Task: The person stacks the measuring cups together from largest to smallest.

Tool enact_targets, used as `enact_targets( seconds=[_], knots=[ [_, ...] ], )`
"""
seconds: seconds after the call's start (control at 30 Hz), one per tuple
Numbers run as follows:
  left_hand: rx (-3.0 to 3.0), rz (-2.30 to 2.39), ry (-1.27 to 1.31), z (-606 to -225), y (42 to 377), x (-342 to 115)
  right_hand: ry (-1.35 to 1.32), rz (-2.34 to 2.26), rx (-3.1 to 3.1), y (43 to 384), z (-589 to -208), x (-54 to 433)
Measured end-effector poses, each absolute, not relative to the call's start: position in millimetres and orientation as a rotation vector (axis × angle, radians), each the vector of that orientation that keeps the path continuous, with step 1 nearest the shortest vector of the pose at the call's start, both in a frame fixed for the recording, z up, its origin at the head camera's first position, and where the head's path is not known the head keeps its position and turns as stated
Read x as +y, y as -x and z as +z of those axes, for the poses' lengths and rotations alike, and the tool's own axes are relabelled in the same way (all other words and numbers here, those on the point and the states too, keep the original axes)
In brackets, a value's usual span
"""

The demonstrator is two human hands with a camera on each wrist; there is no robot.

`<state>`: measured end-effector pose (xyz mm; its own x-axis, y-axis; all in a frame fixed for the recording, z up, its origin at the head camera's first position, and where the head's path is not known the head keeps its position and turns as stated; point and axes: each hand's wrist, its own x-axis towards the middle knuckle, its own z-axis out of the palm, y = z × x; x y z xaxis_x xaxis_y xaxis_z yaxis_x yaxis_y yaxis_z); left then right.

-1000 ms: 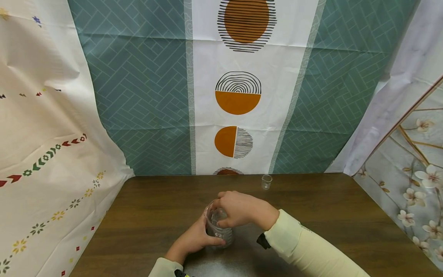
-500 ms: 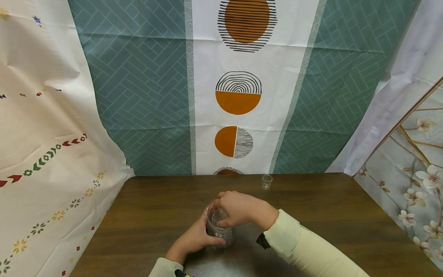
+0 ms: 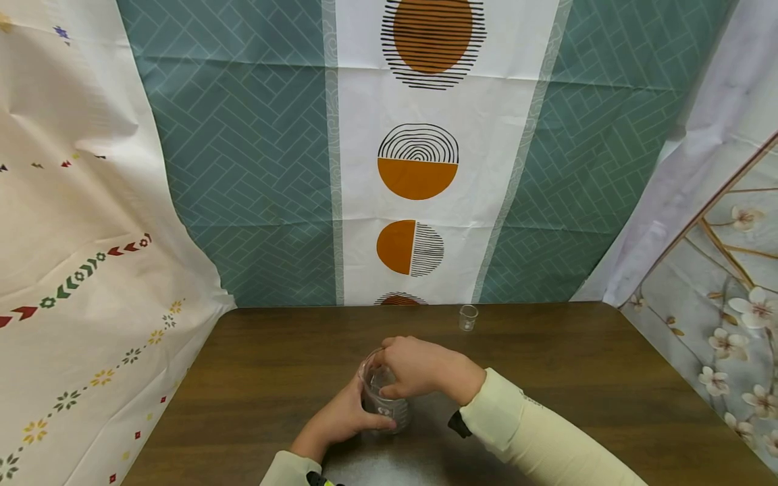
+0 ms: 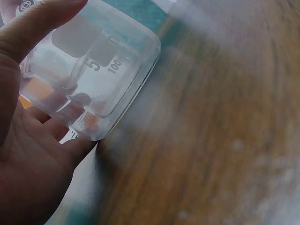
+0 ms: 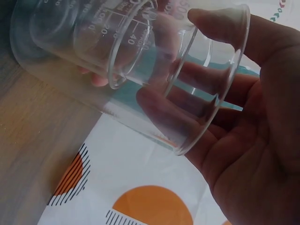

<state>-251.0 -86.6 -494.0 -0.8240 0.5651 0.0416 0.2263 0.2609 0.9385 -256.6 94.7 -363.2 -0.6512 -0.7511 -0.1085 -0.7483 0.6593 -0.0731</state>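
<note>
A large clear glass beaker (image 3: 400, 409) stands upright on the table, low in the middle of the head view. My left hand (image 3: 342, 417) holds it from the left, thumb across the front and fingers behind. My right hand (image 3: 424, 368) reaches over its rim, fingers inside. In the right wrist view, smaller beakers (image 5: 131, 40) sit nested inside the large one. My right thumb and fingertips (image 5: 150, 101) bracket the rim of an inner beaker, just past the outer rim. White markings reading "100" and a large 5 show on the glass (image 4: 112, 70) in the left wrist view.
Farther back on the dark wooden table (image 3: 273, 364), near its far edge, stands a tiny clear beaker (image 3: 467, 318). Patterned cloth hangs behind the table (image 3: 419, 202) and on both sides. Cream sleeves (image 3: 547, 432) and dark wrist straps cover the forearms.
</note>
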Motion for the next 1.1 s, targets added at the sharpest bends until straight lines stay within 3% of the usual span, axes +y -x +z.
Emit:
enact_targets(
  seconds=[1.1],
  knots=[
    [2.165,1.609,-0.748,-493.6,251.4,-87.3,1.195,0.060,2.752,253.3,-369.2,86.8]
  ],
)
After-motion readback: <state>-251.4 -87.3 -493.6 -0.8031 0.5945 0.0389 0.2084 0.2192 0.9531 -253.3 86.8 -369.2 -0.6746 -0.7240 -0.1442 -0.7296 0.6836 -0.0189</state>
